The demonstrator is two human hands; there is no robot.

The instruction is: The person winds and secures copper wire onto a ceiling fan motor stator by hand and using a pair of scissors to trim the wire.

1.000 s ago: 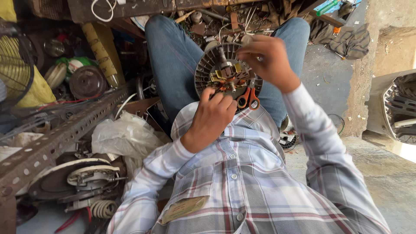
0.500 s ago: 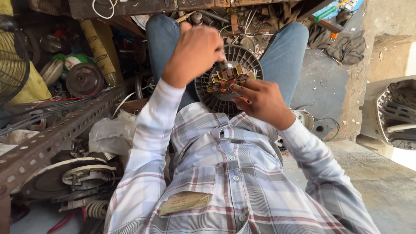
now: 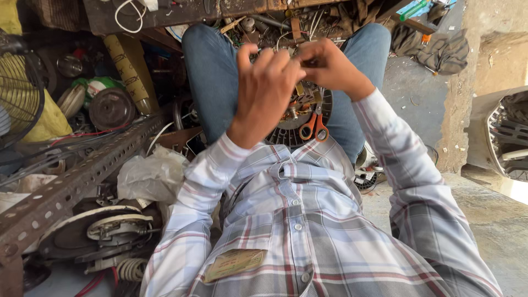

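A round dark fan motor (image 3: 291,129) with copper windings rests on my lap between my jeans-clad knees. Small scissors with orange handles (image 3: 313,127) lie on it. My left hand (image 3: 264,93) is raised above the motor, fingers curled, fingertips meeting those of my right hand (image 3: 330,66). The two hands pinch something small and thin between them, too fine to make out. My plaid shirt sleeves fill the lower view.
A rusty perforated metal rail (image 3: 71,184) runs along the left. Beyond it lie a yellow fan guard (image 3: 22,99), a round metal disc (image 3: 111,108), a white plastic bag (image 3: 151,173) and another motor (image 3: 104,231). Cluttered tools sit ahead. A concrete wall (image 3: 484,71) rises at right.
My left hand has lifted from the motor's near edge up over it. My right hand has come up to meet it, and both sets of fingertips now touch above the motor.
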